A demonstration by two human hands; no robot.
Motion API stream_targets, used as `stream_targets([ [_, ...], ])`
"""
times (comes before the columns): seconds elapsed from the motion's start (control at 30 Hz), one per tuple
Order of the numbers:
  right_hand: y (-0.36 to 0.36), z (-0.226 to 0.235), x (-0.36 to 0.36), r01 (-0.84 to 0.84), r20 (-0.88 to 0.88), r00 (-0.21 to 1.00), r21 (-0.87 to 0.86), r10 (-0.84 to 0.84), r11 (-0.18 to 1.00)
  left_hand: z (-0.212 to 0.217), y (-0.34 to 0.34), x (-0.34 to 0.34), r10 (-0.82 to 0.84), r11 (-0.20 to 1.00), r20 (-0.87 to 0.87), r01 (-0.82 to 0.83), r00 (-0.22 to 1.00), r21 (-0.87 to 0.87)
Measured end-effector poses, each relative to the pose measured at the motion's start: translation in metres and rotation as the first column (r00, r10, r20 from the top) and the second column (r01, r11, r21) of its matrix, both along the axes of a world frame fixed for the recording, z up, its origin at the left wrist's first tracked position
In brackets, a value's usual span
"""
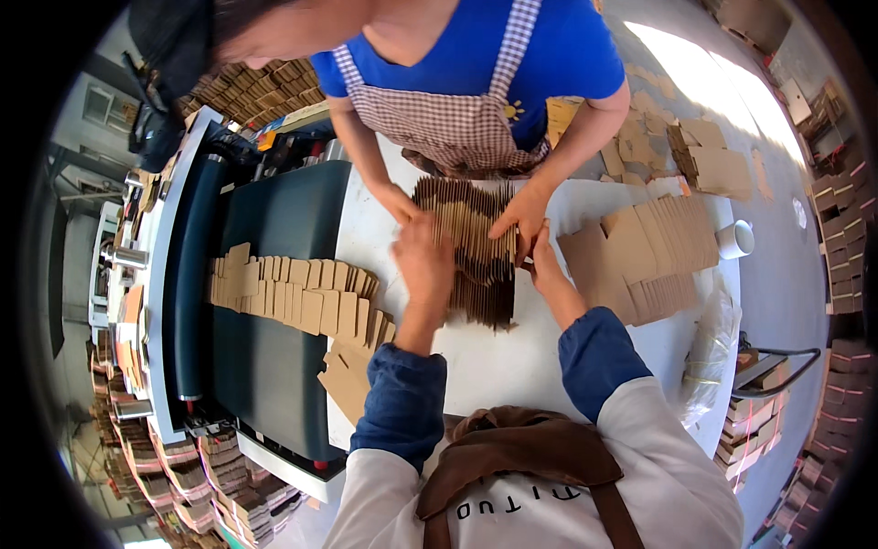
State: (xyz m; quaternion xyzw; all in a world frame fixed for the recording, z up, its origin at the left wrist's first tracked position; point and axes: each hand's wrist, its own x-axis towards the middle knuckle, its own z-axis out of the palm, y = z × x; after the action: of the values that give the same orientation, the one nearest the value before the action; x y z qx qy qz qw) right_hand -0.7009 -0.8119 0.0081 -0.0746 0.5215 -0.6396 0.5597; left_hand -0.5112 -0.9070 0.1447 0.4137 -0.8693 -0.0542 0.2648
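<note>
Flanking cardboard stack (480, 261), L hand (424, 263) blurred, R hand (548, 270) opp. side, can't tell either grip's state

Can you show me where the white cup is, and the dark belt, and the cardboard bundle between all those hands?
White cup (729, 242): head view, on its outer side.
Dark belt (274, 380): head view, on a bare part below the cards.
Cardboard bundle (476, 261): head view, on the middle edges.

1 head-worn fisheye; downward; close
</note>
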Motion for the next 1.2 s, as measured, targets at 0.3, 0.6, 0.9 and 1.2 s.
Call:
stream_targets([
  [0.3, 0.079, 0.009, 0.015, 0.084, 0.094, 0.993, -0.098, -0.075, 0.992, -0.061, 0.042, 0.065, 0.542, 0.278, -0.349, 0.229, 0.765, 0.933],
  [0.6, 0.115, 0.018, 0.071, -0.053, 0.063, 0.996, -0.05, 0.056, 0.997, -0.07, 0.08, 0.116, 0.38, -0.024, -0.486, 0.534, 0.787, 0.845],
  [0.9, 0.242, 0.032, 0.081, 0.13, 0.007, 0.991, -0.134, -0.13, 0.982, -0.078, 0.17, 0.102, 0.277, -0.137, -0.514, 0.563, 0.812, 0.815],
  [1.2, 0.385, 0.034, -0.003, 0.185, 0.158, 0.974, -0.155, -0.161, 0.97, -0.077, 0.295, 0.0, 0.105, -0.11, -0.528, 0.538, 0.842, 0.836],
])
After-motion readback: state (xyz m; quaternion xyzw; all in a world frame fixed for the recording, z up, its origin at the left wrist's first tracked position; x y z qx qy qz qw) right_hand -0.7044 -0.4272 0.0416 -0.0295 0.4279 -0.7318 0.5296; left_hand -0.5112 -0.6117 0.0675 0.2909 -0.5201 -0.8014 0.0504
